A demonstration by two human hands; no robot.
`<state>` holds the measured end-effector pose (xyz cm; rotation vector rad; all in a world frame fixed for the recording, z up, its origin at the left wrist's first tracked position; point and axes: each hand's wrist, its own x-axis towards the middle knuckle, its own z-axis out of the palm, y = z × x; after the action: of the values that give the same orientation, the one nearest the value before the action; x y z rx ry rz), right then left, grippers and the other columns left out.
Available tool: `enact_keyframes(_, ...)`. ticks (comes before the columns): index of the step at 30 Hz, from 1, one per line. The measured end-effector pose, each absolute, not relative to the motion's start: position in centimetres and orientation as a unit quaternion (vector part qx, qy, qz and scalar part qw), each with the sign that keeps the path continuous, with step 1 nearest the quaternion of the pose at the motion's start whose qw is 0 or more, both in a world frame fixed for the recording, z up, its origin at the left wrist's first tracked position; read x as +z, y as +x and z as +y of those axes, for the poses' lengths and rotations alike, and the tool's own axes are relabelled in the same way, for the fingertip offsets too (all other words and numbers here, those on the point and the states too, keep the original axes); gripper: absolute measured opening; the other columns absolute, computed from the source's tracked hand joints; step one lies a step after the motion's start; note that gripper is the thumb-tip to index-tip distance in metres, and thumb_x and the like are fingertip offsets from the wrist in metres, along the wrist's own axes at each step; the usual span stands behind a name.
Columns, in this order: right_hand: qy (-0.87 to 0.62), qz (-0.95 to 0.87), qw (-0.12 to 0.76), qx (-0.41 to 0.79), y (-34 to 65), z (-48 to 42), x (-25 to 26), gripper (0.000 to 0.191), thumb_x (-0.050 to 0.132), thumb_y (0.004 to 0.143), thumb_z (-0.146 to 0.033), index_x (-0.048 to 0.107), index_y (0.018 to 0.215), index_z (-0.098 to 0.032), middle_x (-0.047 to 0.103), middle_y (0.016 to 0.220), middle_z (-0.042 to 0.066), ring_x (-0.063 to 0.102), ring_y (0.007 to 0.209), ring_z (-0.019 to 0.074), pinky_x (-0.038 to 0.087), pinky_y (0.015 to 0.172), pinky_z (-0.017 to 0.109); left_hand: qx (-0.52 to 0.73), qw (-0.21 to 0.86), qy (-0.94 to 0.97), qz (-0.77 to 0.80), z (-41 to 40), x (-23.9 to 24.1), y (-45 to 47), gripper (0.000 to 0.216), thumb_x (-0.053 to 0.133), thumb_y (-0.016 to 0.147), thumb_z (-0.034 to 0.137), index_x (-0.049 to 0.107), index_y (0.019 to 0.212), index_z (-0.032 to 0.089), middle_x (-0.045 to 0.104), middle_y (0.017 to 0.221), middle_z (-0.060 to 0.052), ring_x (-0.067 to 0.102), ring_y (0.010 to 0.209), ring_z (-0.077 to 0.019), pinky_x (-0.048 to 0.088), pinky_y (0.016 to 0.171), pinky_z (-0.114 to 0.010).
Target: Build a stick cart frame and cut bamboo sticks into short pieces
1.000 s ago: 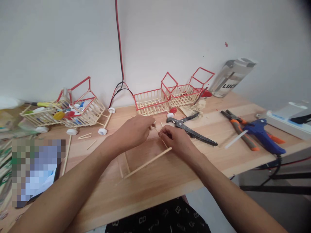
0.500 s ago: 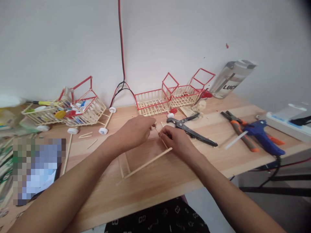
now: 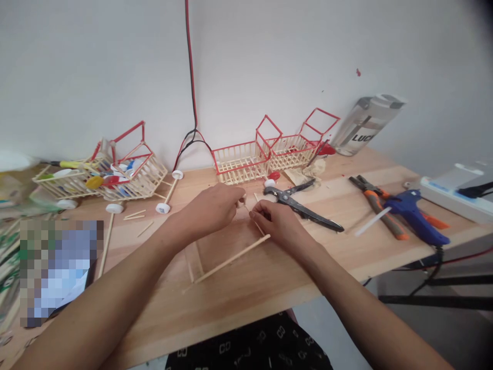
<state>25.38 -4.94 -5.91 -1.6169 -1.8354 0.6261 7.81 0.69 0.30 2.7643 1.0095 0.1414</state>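
Observation:
A frame of thin wooden sticks (image 3: 233,258) is between my forearms, its near stick slanting across the tabletop. My left hand (image 3: 213,206) is closed in a pinch at the frame's far side, and its palm hides part of the sticks. Just to its right, my right hand (image 3: 278,222) pinches the frame's right-hand stick (image 3: 260,227) close to the far corner. The fingertips of both hands are a small gap apart. What joins the sticks at that corner is too small to make out.
Miniature stick carts with red rims (image 3: 241,163) stand along the wall; others at left (image 3: 134,180) hold bottle caps. Black cutters (image 3: 304,205), pliers (image 3: 381,208), a blue glue gun (image 3: 416,218) and a power strip (image 3: 454,200) lie at right. A phone (image 3: 63,272) lies at left.
Both hands keep their pinch at the frame's far corner. The whole view has shifted slightly, and the near stick appears a little further left.

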Motion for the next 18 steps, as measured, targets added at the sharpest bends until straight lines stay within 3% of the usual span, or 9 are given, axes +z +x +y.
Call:
enact_keyframes(7, -0.606, -0.694, 0.305, 0.238, 25.41, -4.85, -6.01, 0.016, 0.053, 0.086, -0.020, 0.058, 0.070, -0.017, 0.060, 0.061, -0.001, 0.050, 0.057, 0.0123, 0.032, 0.055, 0.023, 0.063, 0.105, 0.930, 0.348, 0.77, 0.08, 7.95, 0.022, 0.042, 0.084, 0.013, 0.060, 0.096, 0.017, 0.066, 0.101, -0.008, 0.058, 0.095, -0.0209, 0.043, 0.080, -0.032)
enact_keyframes(13, -0.612, -0.692, 0.293, 0.247, 25.38, -4.85, -5.83, 0.015, 0.054, 0.084, -0.017, 0.060, 0.070, -0.017, 0.063, 0.063, 0.000, 0.053, 0.059, 0.0126, 0.033, 0.056, 0.023, 0.035, 0.093, 0.931, 0.351, 0.41, 0.39, 8.25, 0.018, 0.041, 0.087, 0.018, 0.059, 0.087, 0.016, 0.066, 0.092, -0.008, 0.059, 0.085, -0.0202, 0.042, 0.071, -0.031)
enact_keyframes(18, -0.607, -0.697, 0.293, 0.243, 25.53, -4.74, -6.10, 0.013, 0.055, 0.082, -0.016, 0.063, 0.071, -0.017, 0.067, 0.067, 0.001, 0.056, 0.062, 0.0137, 0.034, 0.057, 0.024, 0.011, 0.083, 0.928, 0.364, 0.29, 0.22, 8.40, 0.021, 0.041, 0.085, 0.016, 0.060, 0.092, 0.017, 0.067, 0.093, -0.008, 0.061, 0.086, -0.0228, 0.043, 0.071, -0.033)
